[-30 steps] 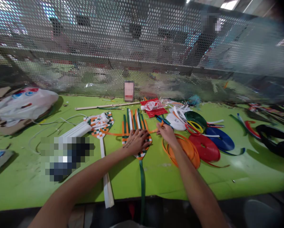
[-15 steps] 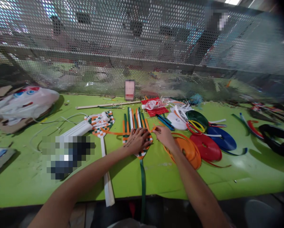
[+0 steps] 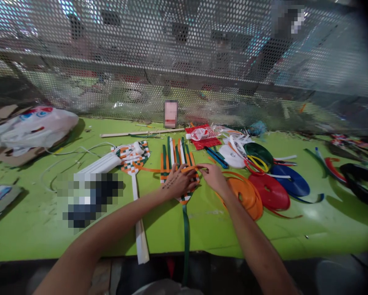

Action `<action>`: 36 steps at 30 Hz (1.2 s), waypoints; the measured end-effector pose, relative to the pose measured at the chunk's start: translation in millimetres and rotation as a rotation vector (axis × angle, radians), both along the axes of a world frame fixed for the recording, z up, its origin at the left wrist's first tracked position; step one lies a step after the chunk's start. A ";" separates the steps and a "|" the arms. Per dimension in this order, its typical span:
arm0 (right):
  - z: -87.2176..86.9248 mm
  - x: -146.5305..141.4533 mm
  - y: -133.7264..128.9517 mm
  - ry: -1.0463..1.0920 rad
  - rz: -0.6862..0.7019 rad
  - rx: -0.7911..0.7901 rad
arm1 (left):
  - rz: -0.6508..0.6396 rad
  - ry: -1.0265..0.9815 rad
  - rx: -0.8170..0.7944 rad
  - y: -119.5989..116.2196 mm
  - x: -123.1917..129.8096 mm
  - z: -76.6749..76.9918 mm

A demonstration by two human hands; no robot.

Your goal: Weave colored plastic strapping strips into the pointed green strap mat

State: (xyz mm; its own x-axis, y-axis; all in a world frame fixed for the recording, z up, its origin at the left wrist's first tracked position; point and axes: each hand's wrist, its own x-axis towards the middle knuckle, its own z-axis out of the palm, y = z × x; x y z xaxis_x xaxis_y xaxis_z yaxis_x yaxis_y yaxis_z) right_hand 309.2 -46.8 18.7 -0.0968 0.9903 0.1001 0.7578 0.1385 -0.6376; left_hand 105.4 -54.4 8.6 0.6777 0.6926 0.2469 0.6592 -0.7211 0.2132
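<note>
A half-woven piece (image 3: pixel 177 153) of green, white and orange plastic strips lies on the green table, its upright strips loose at the far end. My left hand (image 3: pixel 179 180) rests spread over its lower part, fingers on the weave. At the right edge, my right hand (image 3: pixel 213 176) pinches the end of an orange strip (image 3: pixel 149 169) that crosses the piece and trails out on the left. A green strip (image 3: pixel 186 233) hangs from the near point over the table edge. To the left lies a finished-looking checkered fan (image 3: pixel 131 164) with a white handle (image 3: pixel 140 237).
Coils of orange (image 3: pixel 248 196), red (image 3: pixel 270 192), blue (image 3: pixel 290 180) and white strip (image 3: pixel 231 155) lie right, near a blue cutter (image 3: pixel 216 157). A white power strip (image 3: pixel 99 162) and plastic bag (image 3: pixel 42 127) sit left. Behind stands a perforated metal screen (image 3: pixel 125 78).
The view has shifted slightly. The orange strip now lies straighter across the piece, with the right fingers close at its right edge. My left hand stays on the weave.
</note>
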 end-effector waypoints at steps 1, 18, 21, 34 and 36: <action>1.0 -0.2 -0.2 0.001 -0.001 -0.005 | -0.005 -0.006 -0.007 -0.1 0.0 0.4; 2.1 3.4 0.7 -0.003 -0.021 -0.033 | 0.027 0.025 0.020 2.9 1.2 -6.0; 1.8 1.5 0.3 -0.003 -0.029 -0.013 | 0.028 0.033 0.025 1.8 0.7 -3.1; 13.5 -1.9 -4.3 0.099 -0.008 -0.114 | -0.010 -0.036 -0.046 3.0 0.0 -1.3; 13.5 -2.2 -4.4 0.100 -0.006 -0.126 | -0.006 -0.034 -0.046 2.9 0.2 -0.5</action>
State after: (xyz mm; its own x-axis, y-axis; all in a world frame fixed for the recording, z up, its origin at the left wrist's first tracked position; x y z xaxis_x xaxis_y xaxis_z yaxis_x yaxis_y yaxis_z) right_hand 307.0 -51.2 32.2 -0.0863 0.9961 -0.0158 0.6906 0.0484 -0.7216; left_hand 105.6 -51.6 8.1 0.6738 0.6996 0.2377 0.6465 -0.7140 0.2690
